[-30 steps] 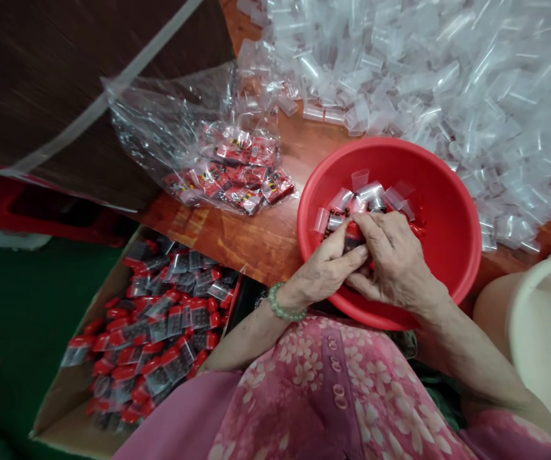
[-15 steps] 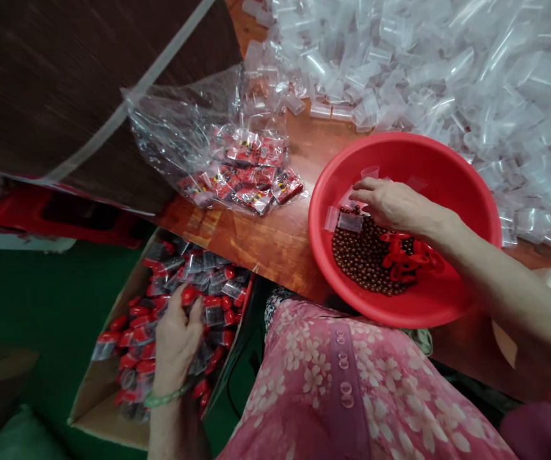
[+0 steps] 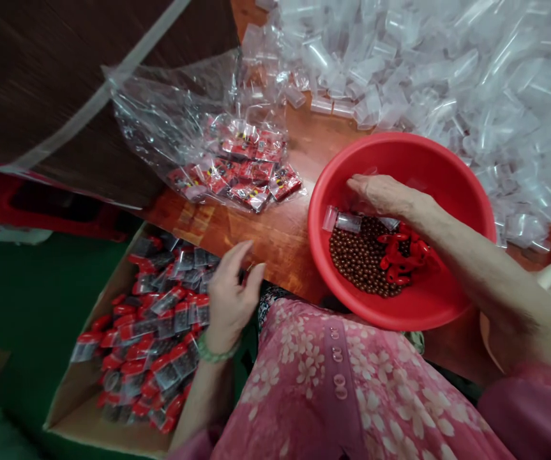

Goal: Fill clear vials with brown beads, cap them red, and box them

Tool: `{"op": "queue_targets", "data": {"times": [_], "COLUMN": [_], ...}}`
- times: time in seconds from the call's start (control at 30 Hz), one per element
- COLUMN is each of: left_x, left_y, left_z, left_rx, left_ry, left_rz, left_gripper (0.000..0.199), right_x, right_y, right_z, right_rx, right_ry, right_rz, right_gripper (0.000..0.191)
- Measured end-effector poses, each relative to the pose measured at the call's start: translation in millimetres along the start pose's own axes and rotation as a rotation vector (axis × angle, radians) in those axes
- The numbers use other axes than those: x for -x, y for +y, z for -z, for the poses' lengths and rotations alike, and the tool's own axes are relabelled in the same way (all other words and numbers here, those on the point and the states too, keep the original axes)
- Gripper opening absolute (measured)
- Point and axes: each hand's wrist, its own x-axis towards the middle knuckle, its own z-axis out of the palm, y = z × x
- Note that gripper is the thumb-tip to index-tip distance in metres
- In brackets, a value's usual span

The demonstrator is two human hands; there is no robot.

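My left hand [image 3: 234, 297], with a green bracelet on the wrist, hovers between the cardboard box and the table edge. Its thumb and fingers are apart, with nothing between them. In the box [image 3: 76, 415] lie many clear containers with red caps [image 3: 134, 329] and dark contents. My right hand [image 3: 385, 195] reaches into the red basin [image 3: 447, 306], its fingers drawn together by some clear plastic tubes [image 3: 348, 222]; what they hold is hidden. Brown beads [image 3: 361, 259] and a cluster of red plastic caps [image 3: 402, 255] lie below that hand.
A large heap of clear plastic tubes [image 3: 423, 70] covers the back right of the wooden table [image 3: 279, 249]. A clear bag with small red packets [image 3: 251, 169] lies left of the basin. A big brown taped carton [image 3: 64, 76] stands at upper left.
My left hand has moved up and right, out of the box, leaving a red-capped container behind. My right hand stays in the basin, fingers now lower and closer together.
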Motion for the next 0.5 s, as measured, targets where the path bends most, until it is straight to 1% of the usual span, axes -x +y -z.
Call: {"op": "queue_targets", "data": {"times": [0.03,0.07,0.1,0.13,0.17,0.23,0.3,0.37,0.4,0.47,0.5], "left_x": [-6,-10,-13,-15,-17,-20,-26,-36,-42,-56,-63], "left_y": [14,27,37,47,54,65,72,77,79,83,85], "left_z": [-15.9,-30.4,-42.7,-52.7,-60.2,-69.1,-73.1,-76.9,-79.5,-86.1,-89.7], "left_rx": [0.096,0.201,0.283,0.342,0.383,0.42,0.444,0.459,0.462,0.455,0.448], "left_ry": [-0.041,-0.081,-0.12,-0.155,-0.182,-0.204,-0.207,-0.203,-0.199,-0.181,-0.176], "left_rz": [-0.043,-0.073,-0.091,-0.105,-0.111,-0.11,-0.092,-0.082,-0.084,-0.097,-0.106], "left_gripper": [0.046,0.052,0.058,0.06,0.057,0.047,0.042,0.039,0.036,0.03,0.027], "right_x": [4,8,13,19,25,38,48,54,56,55,54], "right_y": [-1,-3,-5,-7,-9,-15,-22,-29,-32,-36,-36], "right_z": [2,4,6,9,11,14,14,13,11,8,7], "right_rx": [-0.021,-0.071,-0.145,-0.235,-0.331,-0.505,-0.638,-0.748,-0.793,-0.812,-0.779], "right_ry": [-0.001,0.017,0.052,0.096,0.14,0.201,0.211,0.174,0.13,0.001,-0.063], "right_rz": [0.004,0.007,0.011,0.017,0.02,0.011,-0.009,-0.026,-0.026,-0.017,-0.016], "right_gripper": [0.034,0.037,0.04,0.043,0.046,0.048,0.049,0.053,0.054,0.05,0.046]}}
